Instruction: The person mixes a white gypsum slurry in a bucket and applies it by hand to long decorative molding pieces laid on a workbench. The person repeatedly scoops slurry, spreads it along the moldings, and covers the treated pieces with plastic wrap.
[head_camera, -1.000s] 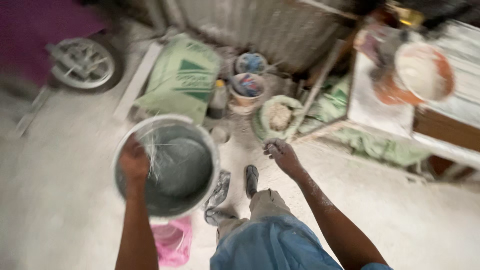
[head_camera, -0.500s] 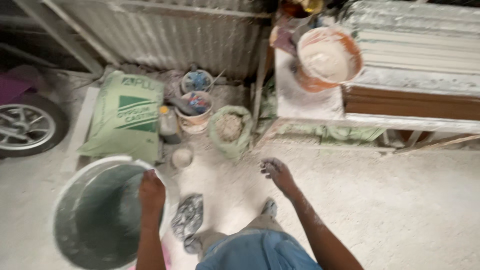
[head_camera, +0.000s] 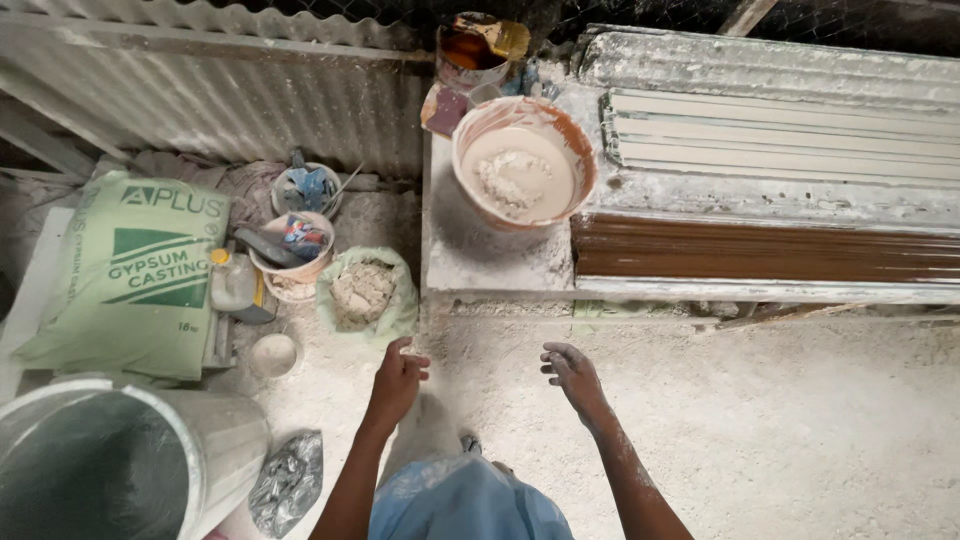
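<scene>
My left hand (head_camera: 396, 378) hangs free over the dusty floor, fingers loosely curled and holding nothing, just below an open green bag of grey powder (head_camera: 364, 292). My right hand (head_camera: 572, 373) is dusted white, its fingers apart and empty, in front of the low white table (head_camera: 480, 262). On that table stands an orange basin (head_camera: 523, 165) with white plaster in it. A large grey metal bucket (head_camera: 100, 462) sits at the lower left, apart from both hands.
A green sack of gypsum (head_camera: 135, 270) lies at left beside a plastic bottle (head_camera: 232, 283) and two small tubs of tools (head_camera: 292, 250). A small bowl (head_camera: 274, 355) and a crumpled plastic bag (head_camera: 288, 478) lie on the floor. Corrugated metal sheeting (head_camera: 250, 95) backs the area; white moulded strips (head_camera: 780, 130) lie at right.
My left hand has let go of the grey bucket's rim and moved right. The view has shifted toward the table, leaving the bucket at the lower left.
</scene>
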